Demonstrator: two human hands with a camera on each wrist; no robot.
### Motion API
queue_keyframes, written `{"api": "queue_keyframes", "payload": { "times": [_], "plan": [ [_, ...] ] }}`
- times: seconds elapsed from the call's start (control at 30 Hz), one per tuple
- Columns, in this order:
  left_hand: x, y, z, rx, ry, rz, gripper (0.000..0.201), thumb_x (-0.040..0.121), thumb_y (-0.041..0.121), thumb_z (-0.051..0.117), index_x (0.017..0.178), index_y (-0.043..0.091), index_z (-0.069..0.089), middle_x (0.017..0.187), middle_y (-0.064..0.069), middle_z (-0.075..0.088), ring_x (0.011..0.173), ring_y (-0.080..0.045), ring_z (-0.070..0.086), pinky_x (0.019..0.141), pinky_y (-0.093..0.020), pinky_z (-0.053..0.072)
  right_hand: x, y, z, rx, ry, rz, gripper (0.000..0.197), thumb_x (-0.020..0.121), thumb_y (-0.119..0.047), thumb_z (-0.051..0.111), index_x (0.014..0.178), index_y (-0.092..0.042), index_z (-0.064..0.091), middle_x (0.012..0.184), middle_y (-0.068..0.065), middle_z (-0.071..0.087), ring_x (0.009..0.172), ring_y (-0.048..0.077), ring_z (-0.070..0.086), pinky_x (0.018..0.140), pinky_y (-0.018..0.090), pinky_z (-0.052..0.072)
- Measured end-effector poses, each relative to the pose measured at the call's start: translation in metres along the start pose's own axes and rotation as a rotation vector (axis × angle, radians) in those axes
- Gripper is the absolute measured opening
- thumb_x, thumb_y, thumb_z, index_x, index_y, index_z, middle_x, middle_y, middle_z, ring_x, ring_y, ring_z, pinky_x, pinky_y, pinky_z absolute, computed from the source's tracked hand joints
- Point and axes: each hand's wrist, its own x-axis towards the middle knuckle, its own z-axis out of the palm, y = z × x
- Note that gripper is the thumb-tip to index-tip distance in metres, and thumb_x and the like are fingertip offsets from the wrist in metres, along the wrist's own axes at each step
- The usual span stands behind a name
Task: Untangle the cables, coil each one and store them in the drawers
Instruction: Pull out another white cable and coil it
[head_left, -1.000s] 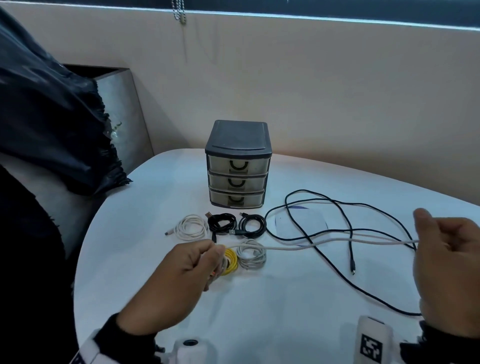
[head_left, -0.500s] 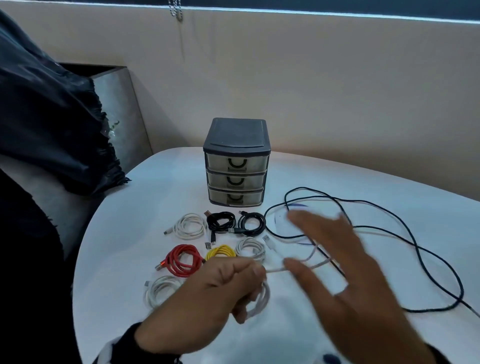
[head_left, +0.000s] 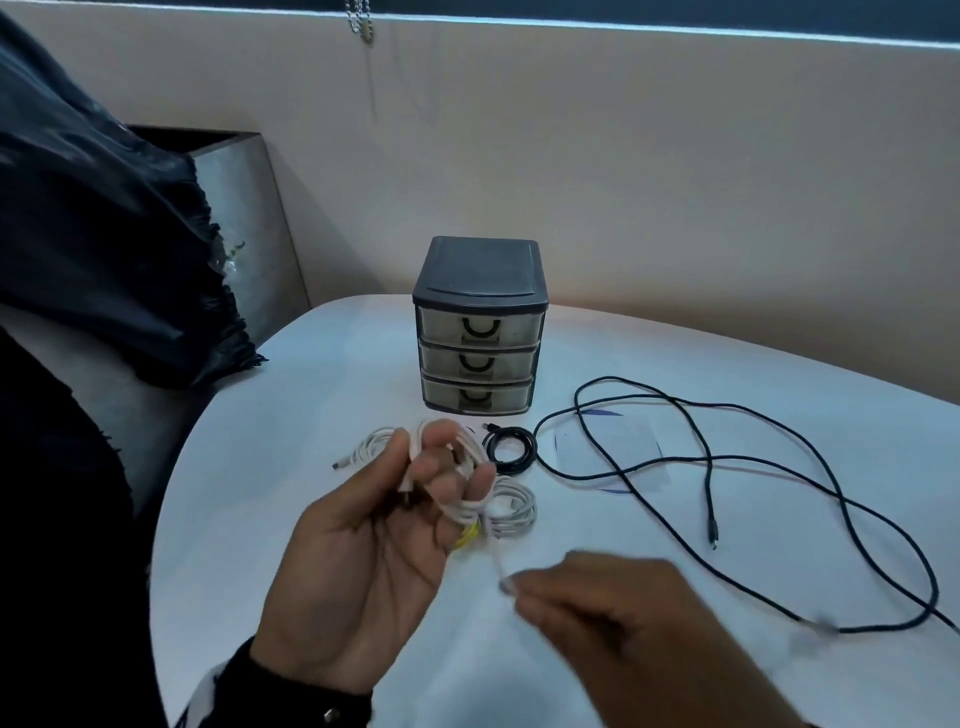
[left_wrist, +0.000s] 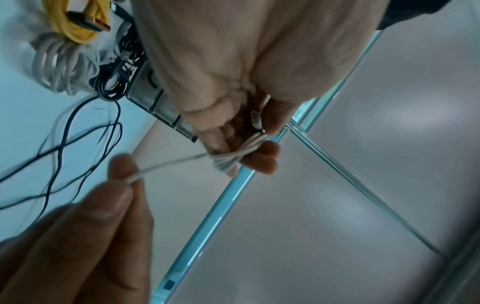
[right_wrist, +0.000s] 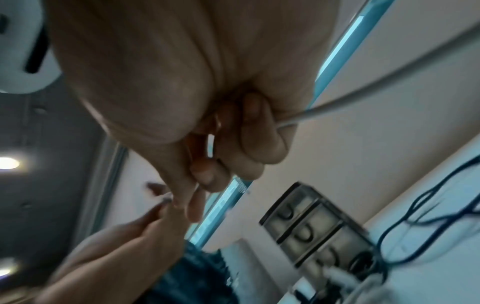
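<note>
Over at the left edge of the white table (head_left: 270, 519) a white coil (head_left: 370, 448) lies flat, partly hidden behind the left hand (head_left: 374, 561). That hand is raised above the table, palm towards the person, fingers curled through the loops of the white cable (head_left: 457, 462), which is wound round them in a small bundle. Under it, a scrap of the yellow coil (head_left: 467, 535) shows on the table, and just to the right sit another white coil (head_left: 511, 506) and a black coil (head_left: 510, 448). Behind these stands the drawer unit (head_left: 480, 325), all three drawers closed.

A short free tail runs from the bundle down to the right hand (head_left: 623, 623), which pinches the tail's end between thumb and fingertips; the hand is blurred. Farther right, the long black cable (head_left: 753, 467) sprawls loose across the table, not yet coiled.

The risk here, as I judge it, is the bundle slipping. If the left fingers ease while the last turn goes round, the loops could spring off and unwind. A hard pull on the tail could also drag the turns tight on the fingers, so the coil would come off misshapen. The dangling end passes just above the finished coils, so a careless swing might snag them and scatter the row.
</note>
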Motion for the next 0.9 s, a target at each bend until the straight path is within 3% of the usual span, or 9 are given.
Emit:
{"api": "queue_keyframes", "payload": {
  "times": [0.07, 0.17, 0.3, 0.47, 0.57, 0.63, 0.7, 0.8, 0.9],
  "plan": [
    [0.001, -0.009, -0.002, 0.113, 0.165, 0.152, 0.051, 0.069, 0.024, 0.085, 0.108, -0.006, 0.07, 0.084, -0.009, 0.066, 0.08, -0.02, 0.07, 0.088, -0.032, 0.056, -0.002, -0.008, 0.01, 0.006, -0.166, 0.005, 0.023, 0.088, -0.051, 0.055, 0.107, -0.043, 0.067, 0.089, -0.023, 0.067, 0.075, -0.011, 0.062, 0.071, 0.002, 0.041],
    [0.0, -0.015, 0.0, 0.432, 0.282, 0.298, 0.029, 0.079, 0.026, 0.069, 0.096, 0.004, 0.076, 0.092, -0.01, 0.074, 0.087, -0.022, 0.072, 0.073, -0.023, 0.057, -0.008, -0.022, 0.005, 0.019, -0.262, 0.019, 0.03, 0.086, -0.063, 0.039, 0.108, -0.054, 0.057, 0.104, -0.041, 0.062, 0.095, -0.021, 0.057, 0.103, 0.01, 0.028],
    [-0.009, -0.025, -0.005, 1.33, 0.111, 0.293, 0.033, 0.093, 0.035, 0.049, 0.076, 0.018, 0.071, 0.092, 0.014, 0.073, 0.103, -0.002, 0.065, 0.078, -0.02, 0.045, -0.002, -0.032, -0.021, -0.045, -0.008, -0.076, 0.018, 0.094, -0.051, 0.049, 0.098, -0.043, 0.063, 0.08, -0.039, 0.057, 0.065, -0.014, 0.057, 0.065, 0.003, 0.045],
    [-0.02, -0.028, 0.01, 0.832, -0.243, -0.121, 0.034, 0.097, 0.034, 0.053, 0.099, 0.009, 0.075, 0.066, 0.002, 0.064, 0.072, -0.017, 0.064, 0.087, -0.035, 0.051, 0.005, -0.01, -0.037, 0.15, 0.372, 0.067, 0.014, 0.082, -0.044, 0.058, 0.086, -0.038, 0.07, 0.079, -0.018, 0.071, 0.072, 0.006, 0.067, 0.06, 0.026, 0.057],
    [-0.02, -0.021, 0.013, 0.486, -0.308, -0.041, 0.033, 0.097, 0.027, 0.059, 0.106, -0.003, 0.069, 0.073, 0.001, 0.061, 0.065, -0.011, 0.061, 0.09, -0.037, 0.053, 0.008, 0.003, -0.018, 0.248, 0.267, 0.173, 0.009, 0.087, -0.037, 0.063, 0.088, -0.036, 0.072, 0.075, -0.017, 0.071, 0.067, 0.004, 0.064, 0.061, 0.016, 0.049],
    [-0.015, -0.02, 0.015, 0.366, -0.129, 0.095, 0.044, 0.082, 0.031, 0.077, 0.1, -0.009, 0.069, 0.07, -0.002, 0.059, 0.063, -0.015, 0.06, 0.083, -0.03, 0.057, 0.006, 0.003, 0.006, 0.271, 0.07, 0.239, 0.009, 0.091, -0.034, 0.061, 0.089, -0.039, 0.069, 0.059, -0.02, 0.061, 0.056, -0.001, 0.055, 0.058, 0.013, 0.041],
    [-0.01, -0.018, 0.005, 0.473, 0.093, 0.247, 0.063, 0.067, 0.041, 0.086, 0.09, -0.014, 0.065, 0.066, -0.005, 0.057, 0.063, -0.018, 0.059, 0.079, -0.026, 0.057, 0.002, -0.006, 0.029, 0.137, -0.125, 0.241, 0.016, 0.089, -0.047, 0.046, 0.098, -0.043, 0.058, 0.057, -0.012, 0.055, 0.055, 0.002, 0.049, 0.06, 0.018, 0.041],
    [-0.005, -0.016, -0.012, 0.894, 0.211, 0.369, 0.053, 0.079, 0.053, 0.065, 0.076, 0.0, 0.064, 0.066, -0.005, 0.064, 0.084, -0.015, 0.068, 0.078, -0.018, 0.052, -0.005, -0.024, 0.044, -0.173, -0.272, 0.116, 0.04, 0.082, -0.05, 0.022, 0.112, -0.035, 0.045, 0.082, 0.002, 0.06, 0.081, 0.02, 0.059, 0.077, 0.027, 0.047],
    [-0.008, -0.025, -0.02, 1.404, 0.182, 0.365, 0.043, 0.089, 0.052, 0.041, 0.068, 0.02, 0.061, 0.081, 0.002, 0.071, 0.104, -0.002, 0.065, 0.078, -0.014, 0.045, 0.002, -0.029, 0.038, -0.303, -0.239, 0.092, 0.031, 0.079, -0.051, 0.036, 0.082, -0.023, 0.05, 0.066, -0.006, 0.059, 0.054, 0.014, 0.056, 0.05, 0.024, 0.046]
  ]
}}
